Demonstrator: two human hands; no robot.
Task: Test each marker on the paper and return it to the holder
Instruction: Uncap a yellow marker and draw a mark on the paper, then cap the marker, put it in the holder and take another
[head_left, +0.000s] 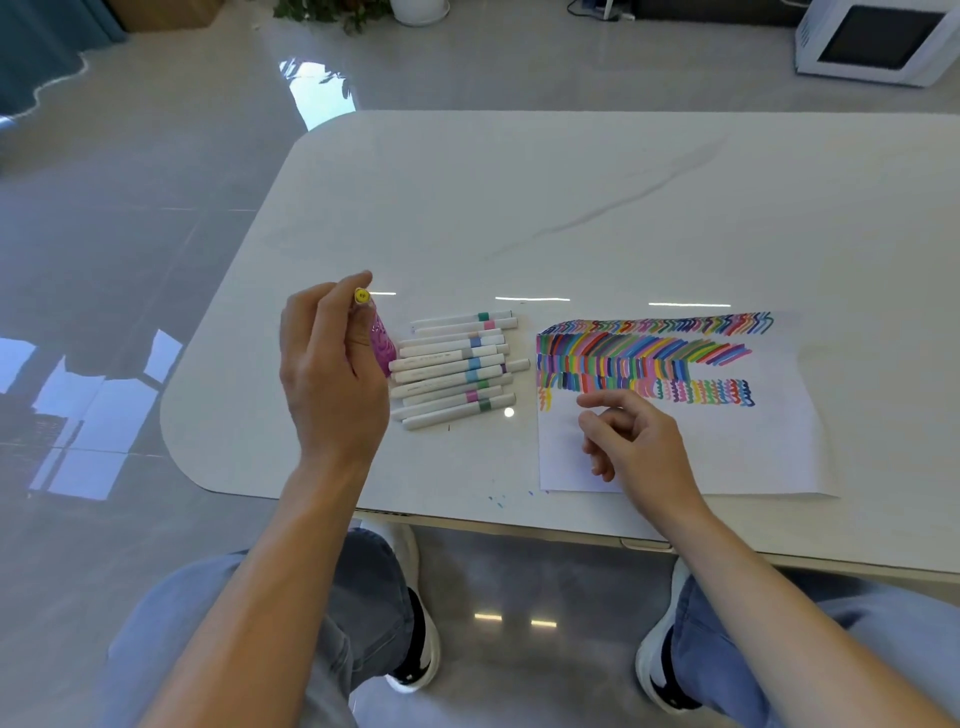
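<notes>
1. Attention is drawn to the left hand (332, 374): it is clenched round a yellow-ended marker (362, 296), which is held close to upright, yellow end up.
2. Just below that end a pink holder (383, 345) is seen, half hidden behind the hand. Whether the holder is gripped too cannot be told. The marker is judged to be going back into it.
3. The right hand (636, 441) is held over the blank near-left part of the paper (769, 447), fingers loosely curled, forefinger stretched out, nothing grasped.
4. The upper part of the paper is covered with rows of coloured strokes; white room is left only near its front edge.
5. The key relation: a row of white markers (457, 371) is laid on the counter (571, 197) between the two hands, just right of the pink holder and just left of the paper.
6. Their long axes run left to right, slightly slanted, with the coloured bands toward the paper end.
7. The left hand is nearer them but is occupied; from the right hand a leftward reach past the paper's edge would be called for.
8. Open counter is offered beyond the markers. The paper's front edge is lying near the counter's front edge, so little room is left there.
</notes>
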